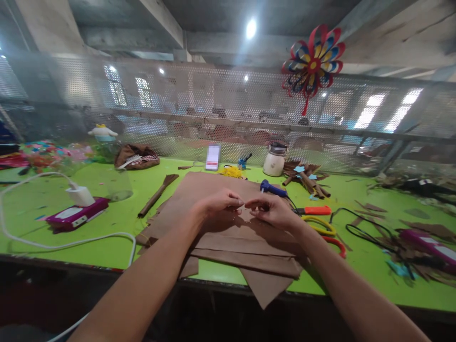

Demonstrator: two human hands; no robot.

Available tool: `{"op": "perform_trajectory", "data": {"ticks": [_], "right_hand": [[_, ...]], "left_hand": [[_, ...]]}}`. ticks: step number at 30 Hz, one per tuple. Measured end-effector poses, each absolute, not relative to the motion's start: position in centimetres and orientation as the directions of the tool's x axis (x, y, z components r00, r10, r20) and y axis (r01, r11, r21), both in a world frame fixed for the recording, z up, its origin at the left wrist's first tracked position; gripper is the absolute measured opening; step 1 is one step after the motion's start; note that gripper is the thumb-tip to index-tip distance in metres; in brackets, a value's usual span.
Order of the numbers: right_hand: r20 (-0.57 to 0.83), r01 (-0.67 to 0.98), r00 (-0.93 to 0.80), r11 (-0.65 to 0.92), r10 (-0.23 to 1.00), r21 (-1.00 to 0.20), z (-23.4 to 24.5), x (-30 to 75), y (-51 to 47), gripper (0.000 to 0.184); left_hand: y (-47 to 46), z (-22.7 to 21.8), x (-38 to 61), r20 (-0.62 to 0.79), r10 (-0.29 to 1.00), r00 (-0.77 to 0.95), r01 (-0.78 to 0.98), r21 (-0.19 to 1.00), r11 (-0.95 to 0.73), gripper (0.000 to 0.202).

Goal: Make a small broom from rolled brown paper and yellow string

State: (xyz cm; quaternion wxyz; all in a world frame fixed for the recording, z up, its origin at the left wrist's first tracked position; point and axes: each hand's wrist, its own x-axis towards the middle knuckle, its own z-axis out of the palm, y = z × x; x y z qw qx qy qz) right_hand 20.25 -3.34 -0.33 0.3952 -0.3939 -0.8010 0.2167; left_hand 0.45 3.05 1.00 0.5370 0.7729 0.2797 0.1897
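Observation:
My left hand [225,202] and my right hand [270,209] meet over a stack of brown paper sheets [192,190], fingertips almost touching. Both hands are closed in a pinch. Whatever lies between the fingers is too small to make out. The sheets spread across the middle of the green table, and one pointed corner hangs over the front edge. Just beyond my right hand lies a blue glue gun [273,189]. To the right of that hand are a tool with an orange handle [317,210] and scissors with yellow and orange handles [326,227].
A rolled brown paper stick [156,197] lies left of the sheets. Further left, a purple power strip [78,213] carries a white charger [80,195] and cable. A phone [213,156], yellow strands [231,171] and a white jar [274,161] stand behind. Paper scraps and cables cover the right.

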Motion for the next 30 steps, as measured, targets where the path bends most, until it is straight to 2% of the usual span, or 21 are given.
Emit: {"op": "perform_trajectory", "data": {"ticks": [5, 11, 16, 23, 30], "right_hand": [[0.547, 0.451, -0.303, 0.623, 0.781, -0.64, -1.0, 20.4, -2.8, 0.016], [0.57, 0.394, -0.319, 0.653, 0.757, -0.647, -0.6, 20.3, -3.0, 0.017], [0.6, 0.416, -0.281, 0.658, 0.749, -0.627, -0.9, 20.4, -2.8, 0.015], [0.574, 0.348, -0.224, 0.615, 0.787, -0.708, -0.6, 20.6, -2.5, 0.022], [0.581, 0.33, -0.161, 0.599, 0.798, -0.73, -0.4, 20.6, -2.6, 0.027]], "left_hand": [[3.0, 0.6, 0.8, -0.008, 0.621, 0.784, 0.172, 0.964, -0.205, 0.025], [2.7, 0.8, 1.0, 0.043, 0.634, 0.772, 0.097, 0.978, -0.185, 0.023], [2.3, 1.0, 1.3, 0.042, 0.636, 0.771, 0.078, 0.984, -0.16, 0.022], [2.1, 1.1, 1.6, 0.026, 0.635, 0.772, 0.039, 0.995, -0.088, 0.023], [2.0, 1.0, 2.4, 0.102, 0.678, 0.728, 0.047, 0.979, -0.197, 0.019]]}}
